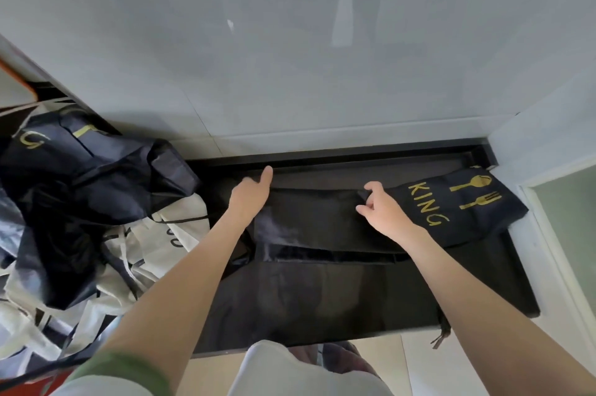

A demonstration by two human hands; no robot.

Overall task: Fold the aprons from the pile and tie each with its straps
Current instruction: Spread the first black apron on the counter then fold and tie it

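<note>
Two hands work the black KING apron, lying part-folded on the dark counter, right of the apron pile. The right hand pinches its far edge. The left hand, forefinger straight, presses cloth and grips nothing. Draw both ends taut and level before creasing.

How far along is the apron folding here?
Done: no finished, tied apron is in view. In hand: the black KING apron lies folded into a long band on the counter; the left hand rests on its left end, the right hand pinches its fold. Left: tying its straps, then the pile of black and white aprons.
</note>
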